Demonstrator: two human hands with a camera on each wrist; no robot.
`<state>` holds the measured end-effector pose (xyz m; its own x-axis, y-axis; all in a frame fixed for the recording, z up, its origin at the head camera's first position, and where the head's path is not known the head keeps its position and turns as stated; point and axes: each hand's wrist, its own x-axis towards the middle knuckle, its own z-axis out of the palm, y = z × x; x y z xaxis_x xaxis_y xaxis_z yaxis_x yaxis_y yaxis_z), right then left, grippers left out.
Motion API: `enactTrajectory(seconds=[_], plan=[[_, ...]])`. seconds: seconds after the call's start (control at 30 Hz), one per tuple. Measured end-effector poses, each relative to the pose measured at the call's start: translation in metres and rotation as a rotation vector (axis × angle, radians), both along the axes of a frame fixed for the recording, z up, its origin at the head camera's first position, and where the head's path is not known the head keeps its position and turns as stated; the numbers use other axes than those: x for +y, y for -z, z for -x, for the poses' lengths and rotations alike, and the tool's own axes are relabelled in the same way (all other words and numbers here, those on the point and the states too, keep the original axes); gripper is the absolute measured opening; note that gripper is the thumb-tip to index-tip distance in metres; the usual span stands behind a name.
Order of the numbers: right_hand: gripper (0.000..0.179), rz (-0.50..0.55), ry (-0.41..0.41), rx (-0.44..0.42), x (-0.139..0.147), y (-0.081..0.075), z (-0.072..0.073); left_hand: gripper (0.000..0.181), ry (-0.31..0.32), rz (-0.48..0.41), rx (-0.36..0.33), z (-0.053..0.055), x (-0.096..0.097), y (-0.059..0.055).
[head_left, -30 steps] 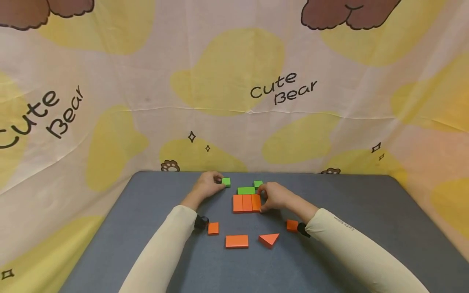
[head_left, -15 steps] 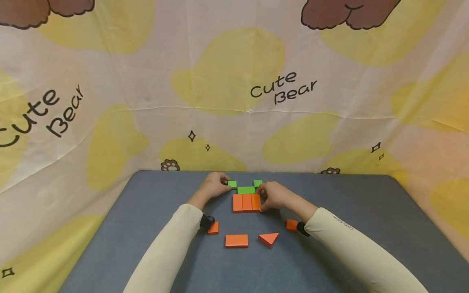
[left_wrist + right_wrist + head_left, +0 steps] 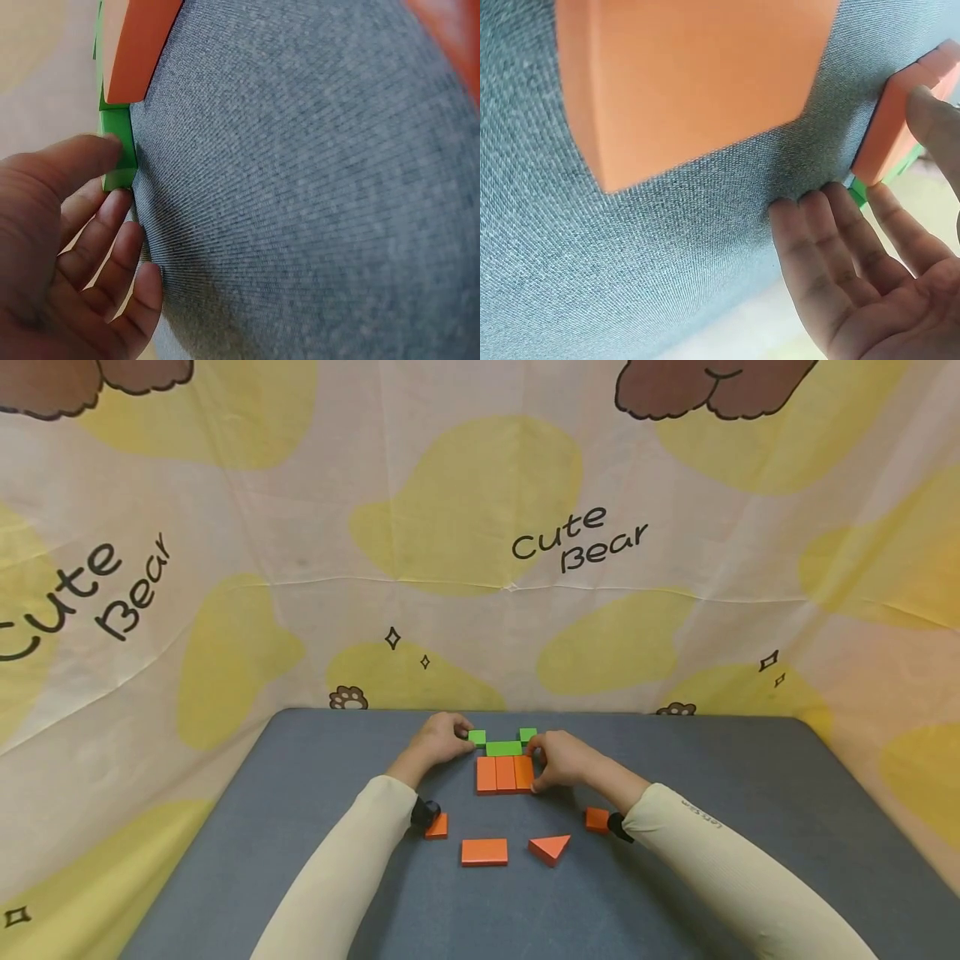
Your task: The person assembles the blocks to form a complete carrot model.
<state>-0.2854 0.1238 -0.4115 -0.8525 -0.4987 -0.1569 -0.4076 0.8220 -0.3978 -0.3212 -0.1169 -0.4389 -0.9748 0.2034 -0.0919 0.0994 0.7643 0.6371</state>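
Note:
In the head view, my left hand (image 3: 438, 739) pinches a small green block (image 3: 477, 738) at the left end of a longer green block (image 3: 503, 748). The left wrist view has my thumb on the face of this green block (image 3: 118, 146), with fingertips behind it. Three orange blocks (image 3: 496, 775) stand side by side just in front of the long green one. My right hand (image 3: 564, 760) holds the rightmost orange block (image 3: 889, 131) between thumb and index finger, its other fingers extended near the table. Another small green block (image 3: 528, 735) sits behind the right fingertips.
Toward me on the grey table (image 3: 420, 910) lie an orange rectangular block (image 3: 484, 852) and an orange triangular block (image 3: 550, 848). Small orange blocks sit beside each wrist, the left one (image 3: 438, 827) partly hidden and the right one (image 3: 597, 819). A printed cloth (image 3: 465, 635) hangs behind.
My left hand has moved right and slightly nearer with the small green block, bringing it to the long green block's left end. The right hand has stayed in place.

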Motion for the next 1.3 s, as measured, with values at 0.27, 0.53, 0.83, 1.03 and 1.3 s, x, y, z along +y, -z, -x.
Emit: enactTrajectory(seconds=[0.27, 0.53, 0.83, 1.03, 1.3], plan=[[0.049, 0.005, -0.001, 0.005, 0.000, 0.000, -0.001, 0.036, 0.011, -0.033, 0.019, -0.008, -0.004, -0.004], [0.049, -0.011, 0.012, 0.006, 0.001, 0.001, -0.003, 0.032, 0.063, -0.023, 0.073, -0.042, -0.017, -0.020], [0.048, 0.006, 0.011, 0.004, 0.001, 0.001, -0.006, 0.032, 0.104, 0.037, 0.149, -0.097, -0.036, -0.024], [0.047, 0.023, 0.014, -0.009, -0.001, 0.003, -0.006, 0.032, 0.159, 0.059, 0.154, -0.125, -0.048, -0.015], [0.048, 0.017, 0.011, -0.004, 0.001, 0.003, -0.006, 0.038, 0.185, 0.131, 0.154, -0.137, -0.052, -0.011]])
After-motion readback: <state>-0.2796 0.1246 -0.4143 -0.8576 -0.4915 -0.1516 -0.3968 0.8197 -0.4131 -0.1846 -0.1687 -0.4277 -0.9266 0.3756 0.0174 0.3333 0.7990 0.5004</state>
